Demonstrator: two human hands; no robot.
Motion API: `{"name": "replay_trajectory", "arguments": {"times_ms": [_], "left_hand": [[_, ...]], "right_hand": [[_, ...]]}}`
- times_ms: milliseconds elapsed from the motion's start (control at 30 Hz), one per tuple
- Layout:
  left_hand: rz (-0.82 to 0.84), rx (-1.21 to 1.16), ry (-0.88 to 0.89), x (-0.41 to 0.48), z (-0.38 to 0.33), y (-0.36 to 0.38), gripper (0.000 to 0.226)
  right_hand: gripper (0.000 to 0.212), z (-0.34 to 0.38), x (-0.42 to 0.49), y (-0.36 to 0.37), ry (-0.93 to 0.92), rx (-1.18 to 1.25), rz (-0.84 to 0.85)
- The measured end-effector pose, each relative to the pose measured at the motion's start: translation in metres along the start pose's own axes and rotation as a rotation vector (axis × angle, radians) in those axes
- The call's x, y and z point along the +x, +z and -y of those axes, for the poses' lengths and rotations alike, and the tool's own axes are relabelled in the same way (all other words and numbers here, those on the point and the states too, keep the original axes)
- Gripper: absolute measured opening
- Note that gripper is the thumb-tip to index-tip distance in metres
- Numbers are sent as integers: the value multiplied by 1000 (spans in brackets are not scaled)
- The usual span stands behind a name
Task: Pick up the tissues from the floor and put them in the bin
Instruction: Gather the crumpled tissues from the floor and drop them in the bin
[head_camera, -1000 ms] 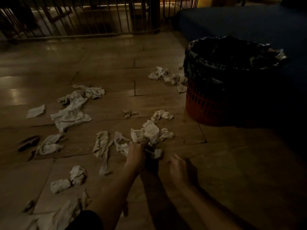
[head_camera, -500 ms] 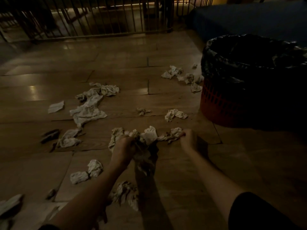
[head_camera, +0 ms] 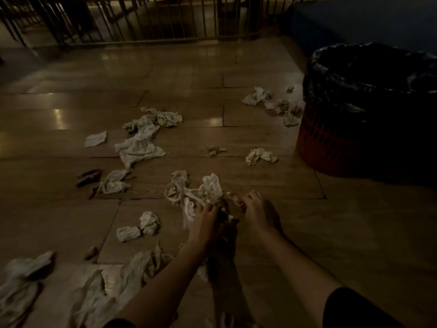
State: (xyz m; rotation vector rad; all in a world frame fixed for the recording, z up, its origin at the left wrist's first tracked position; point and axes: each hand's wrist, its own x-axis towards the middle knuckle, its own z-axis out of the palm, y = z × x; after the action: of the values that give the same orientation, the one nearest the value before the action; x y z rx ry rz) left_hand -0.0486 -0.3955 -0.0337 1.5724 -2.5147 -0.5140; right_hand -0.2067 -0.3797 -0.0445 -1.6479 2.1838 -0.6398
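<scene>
Both hands down at floor level, mid-frame. My left hand (head_camera: 205,217) has its fingers curled into a bunched wad of tissues (head_camera: 208,190); the wad sticks up and out to the left of the fingers. My right hand (head_camera: 254,207) is just beside it, fingers closed on a small scrap at the wad's right edge. Light is dim, so can't tell how much each hand really has.

Rest of the tissues are scattered over the wood floor (head_camera: 71,209): big crumpled sheet (head_camera: 138,147) far left, two small balls (head_camera: 139,228) near my left forearm, one loose piece (head_camera: 260,156) between hands and bin, a cluster (head_camera: 272,102) right against the bin's far-left side.

Bin (head_camera: 331,143): red mesh basket with a black liner (head_camera: 369,74) folded over the rim, upright, to the right of my hands, well apart. Railing (head_camera: 142,20) runs along the far edge of the floor.
</scene>
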Motion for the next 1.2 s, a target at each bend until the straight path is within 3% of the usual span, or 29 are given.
{"name": "replay_trajectory", "arguments": {"times_ms": [167,333,433,567,700,767,800,933,1033,1133,1200], "left_hand": [[-8,-125,80,5,16,-18,18],[-78,-113,152,-24,49,-56,1],[-47,-144,184,-54,70,-61,12],[86,-107,145,-86,73,-51,53],[220,18,170,-100,43,-32,60],[224,135,150,-105,33,-22,59],[196,160,157,-107,33,-17,54],[124,18,252,-104,51,-20,34],[129,-106,143,-93,67,-45,29],[-40,-191,42,-84,81,-78,29],[-163,-191,-12,-85,94,-102,28]], "right_hand": [[18,18,-25,-15,-6,125,-6],[21,33,-111,-28,-21,246,-40],[24,34,-166,-20,-16,265,14],[24,35,-218,0,-31,226,208],[53,41,-247,0,-105,-21,359],[71,40,-256,4,-84,-126,457],[69,41,-261,8,-83,-136,480],[42,45,-267,16,-153,-86,212],[41,58,-239,18,-148,89,156],[24,80,-194,20,-69,266,102],[18,102,-168,28,-123,278,48]]}}
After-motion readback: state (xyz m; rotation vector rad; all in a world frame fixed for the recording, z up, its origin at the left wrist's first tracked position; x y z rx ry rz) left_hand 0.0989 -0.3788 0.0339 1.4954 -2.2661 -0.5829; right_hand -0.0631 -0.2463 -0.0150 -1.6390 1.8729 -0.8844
